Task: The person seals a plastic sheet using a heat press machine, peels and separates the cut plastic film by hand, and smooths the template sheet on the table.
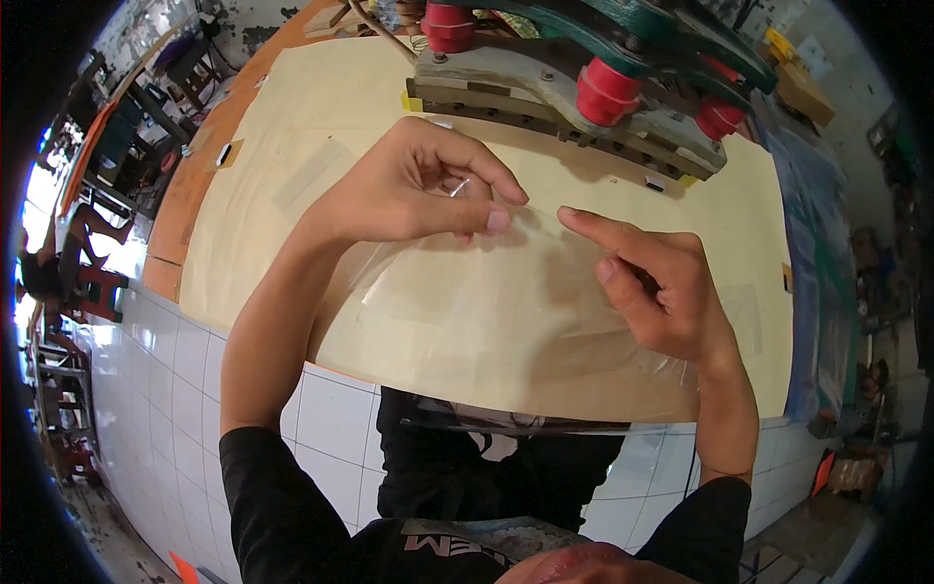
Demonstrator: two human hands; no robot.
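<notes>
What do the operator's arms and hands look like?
The left hand and right hand are bare: no gloves or cables show. Black left sleeve and right sleeve end near the elbows, plain where visible; the matching shirt has pale chest lettering.

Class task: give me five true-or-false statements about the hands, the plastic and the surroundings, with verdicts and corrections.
1. A clear plastic sheet lies over the cream table cover. True.
2. The left hand and right hand are clasped together. False: a gap separates them.
3. Both sleeves are black. True.
4. The machine has bright blue cylindrical parts. False: those parts are red.
5. The floor below the table is carpeted. False: it has white tiles.
</notes>
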